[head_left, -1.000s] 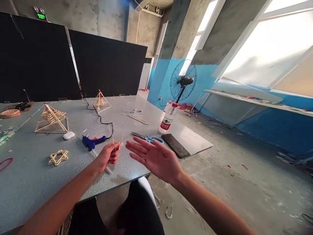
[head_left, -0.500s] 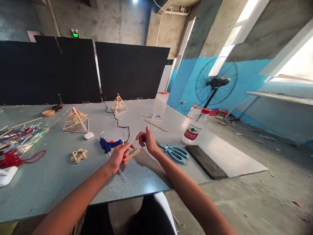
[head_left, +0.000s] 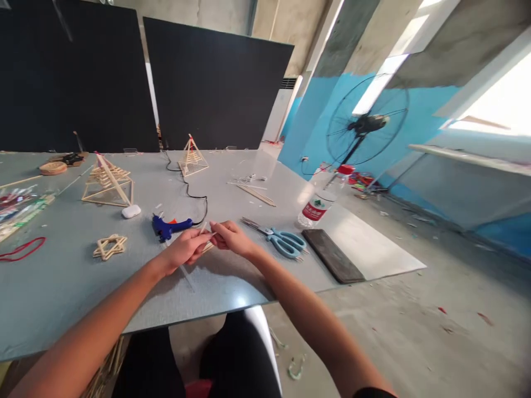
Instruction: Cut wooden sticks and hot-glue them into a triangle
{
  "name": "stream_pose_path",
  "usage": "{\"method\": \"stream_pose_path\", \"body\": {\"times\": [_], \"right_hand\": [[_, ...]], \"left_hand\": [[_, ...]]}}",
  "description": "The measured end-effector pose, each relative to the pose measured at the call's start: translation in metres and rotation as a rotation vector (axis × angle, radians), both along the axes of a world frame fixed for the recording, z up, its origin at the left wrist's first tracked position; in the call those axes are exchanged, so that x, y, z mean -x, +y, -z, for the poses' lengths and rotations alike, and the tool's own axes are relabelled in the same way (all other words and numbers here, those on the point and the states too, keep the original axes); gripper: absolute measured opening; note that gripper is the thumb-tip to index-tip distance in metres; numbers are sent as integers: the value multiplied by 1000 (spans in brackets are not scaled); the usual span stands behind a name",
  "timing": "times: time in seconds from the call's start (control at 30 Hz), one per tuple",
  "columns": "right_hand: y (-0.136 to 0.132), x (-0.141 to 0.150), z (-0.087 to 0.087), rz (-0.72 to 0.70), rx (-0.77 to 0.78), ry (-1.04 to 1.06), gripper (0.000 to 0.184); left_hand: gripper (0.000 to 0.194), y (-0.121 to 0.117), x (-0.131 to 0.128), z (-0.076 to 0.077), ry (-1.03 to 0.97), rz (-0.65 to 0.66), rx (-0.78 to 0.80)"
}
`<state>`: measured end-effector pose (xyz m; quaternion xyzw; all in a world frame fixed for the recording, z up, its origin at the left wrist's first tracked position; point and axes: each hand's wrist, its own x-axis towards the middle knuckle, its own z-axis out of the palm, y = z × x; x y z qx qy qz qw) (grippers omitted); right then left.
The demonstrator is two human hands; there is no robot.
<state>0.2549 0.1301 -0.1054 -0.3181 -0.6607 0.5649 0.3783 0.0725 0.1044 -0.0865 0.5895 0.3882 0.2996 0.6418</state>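
My left hand [head_left: 185, 249] is closed on a thin wooden stick [head_left: 203, 227] above the front part of the grey table. Against it, my right hand [head_left: 232, 236] has its fingers pinched together where the two hands meet; the fingers cover most of what lies between them. Short wooden sticks [head_left: 208, 247] show on the table just under the hands. Left of them lies a blue glue gun [head_left: 168, 227] with a black cord. A translucent strip [head_left: 186, 279] pokes out below my left hand. Blue-handled scissors [head_left: 286, 242] lie right of my right hand.
A six-pointed stick star [head_left: 110, 247], a white case [head_left: 131, 211] and two stick pyramids [head_left: 108, 179] stand to the left and behind. Right are a dark slab [head_left: 333, 256] and a water bottle [head_left: 317, 207]. More sticks [head_left: 257, 194] lie farther back. The table's edge [head_left: 199, 319] is close.
My right hand, open and raised apart before, has come down to my left hand and closed its fingers there. The view has tilted down and shifted right.
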Motion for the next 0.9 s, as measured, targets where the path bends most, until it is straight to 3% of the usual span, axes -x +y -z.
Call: {"method": "stream_pose_path", "body": {"times": [0.17,0.37,0.57,0.7,0.9], "right_hand": [[-4,3,-14,-44,104,-12,59],[3,4,-11,-123,152,64,55],[-5,7,-15,-181,212,250,56],[-5,3,-22,-88,204,351,55],[6,-3,-25,59,192,388,38]], "left_hand": [[43,2,3,3,42,45,-80],[40,16,8,18,63,-4,-25],[39,7,6,8,-31,45,-19],[41,6,1,8,-130,19,9],[52,13,2,17,-247,5,60]]}}
